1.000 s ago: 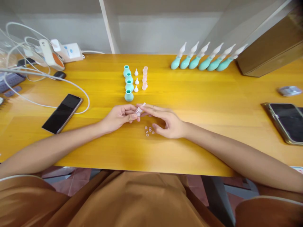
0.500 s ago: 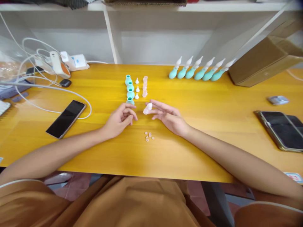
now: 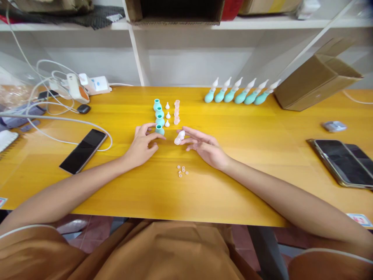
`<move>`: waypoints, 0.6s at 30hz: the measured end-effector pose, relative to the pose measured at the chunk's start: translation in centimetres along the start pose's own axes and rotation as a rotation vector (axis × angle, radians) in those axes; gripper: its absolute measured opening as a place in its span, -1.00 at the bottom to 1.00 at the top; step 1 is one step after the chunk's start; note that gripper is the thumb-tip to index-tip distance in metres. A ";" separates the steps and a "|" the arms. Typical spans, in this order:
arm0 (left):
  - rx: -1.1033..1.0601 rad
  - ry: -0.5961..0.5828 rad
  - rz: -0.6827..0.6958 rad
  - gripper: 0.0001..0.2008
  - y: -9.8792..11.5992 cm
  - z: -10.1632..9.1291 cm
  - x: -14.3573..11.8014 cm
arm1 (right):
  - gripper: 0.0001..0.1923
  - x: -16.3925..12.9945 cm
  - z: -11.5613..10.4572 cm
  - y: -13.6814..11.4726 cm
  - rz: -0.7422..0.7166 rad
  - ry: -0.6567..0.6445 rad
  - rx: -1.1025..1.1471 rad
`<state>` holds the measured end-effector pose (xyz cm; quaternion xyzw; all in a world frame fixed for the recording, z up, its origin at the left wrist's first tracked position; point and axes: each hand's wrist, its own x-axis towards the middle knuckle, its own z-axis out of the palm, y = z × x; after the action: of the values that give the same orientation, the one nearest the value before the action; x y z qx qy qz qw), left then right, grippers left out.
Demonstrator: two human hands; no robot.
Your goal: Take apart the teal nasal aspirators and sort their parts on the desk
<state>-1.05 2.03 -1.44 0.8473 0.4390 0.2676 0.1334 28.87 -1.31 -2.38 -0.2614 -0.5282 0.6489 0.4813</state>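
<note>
My left hand (image 3: 142, 146) is spread beside the nearest teal rubber bulb (image 3: 159, 130), fingers apart on either side of it; whether they touch it I cannot tell. That bulb ends a column of several open-necked bulbs. Between the fingertips of my right hand (image 3: 205, 147) is a nasal aspirator nozzle (image 3: 179, 137), a white tip joined to a clear pinkish connector, held tilted above the table. Small white tips (image 3: 168, 115) and pinkish connectors (image 3: 176, 112) stand in columns right of the bulbs. Several tiny pink rings (image 3: 180, 175) lie nearer me.
Several assembled teal aspirators (image 3: 230, 95) stand in a row at the back right, near a cardboard box (image 3: 314, 81). A phone (image 3: 83, 151) and tangled white cables (image 3: 43, 83) lie on the left. More phones (image 3: 344, 161) rest at the right edge.
My left hand has opened out and reached to the nearest teal bulb. My right hand still holds the nozzle, nearly in place. The view has tilted up slightly.
</note>
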 end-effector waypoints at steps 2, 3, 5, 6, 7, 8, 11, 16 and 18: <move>0.026 -0.029 0.014 -0.57 0.1 -0.2 0.0 | -0.41 0.0 0.0 -0.1 0.008 0.009 -0.004; 0.036 -0.035 0.019 -0.56 0.2 -0.3 0.0 | -0.40 0.0 0.0 -0.1 0.011 0.012 -0.009; 0.043 -0.022 0.033 -0.55 0.3 -0.4 0.1 | -0.40 0.0 0.1 -0.2 0.015 0.015 -0.015; 0.040 -0.005 0.043 -0.56 0.3 -0.5 0.1 | -0.39 0.0 0.1 -0.2 0.015 0.017 -0.014; 0.032 0.021 0.057 -0.58 0.4 -0.5 0.0 | -0.40 0.0 0.1 -0.2 0.016 0.018 -0.012; 0.016 0.052 0.074 -0.61 0.5 -0.5 0.0 | -0.40 0.0 0.1 -0.2 0.018 0.022 -0.009; -0.064 0.129 0.142 -0.69 0.9 -0.6 -0.2 | -0.38 0.0 0.1 -0.1 0.026 0.034 0.005; -0.170 0.057 0.328 -0.80 1.3 -0.6 -0.3 | -0.39 0.0 -0.1 0.1 0.009 0.029 0.040; -0.181 0.015 0.395 -0.81 1.3 -0.5 -0.2 | -0.41 0.0 -0.2 0.2 0.000 0.019 0.039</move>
<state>-0.58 1.10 -0.54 0.8994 0.2398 0.3330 0.1506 28.96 -1.25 -2.60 -0.2578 -0.5109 0.6565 0.4914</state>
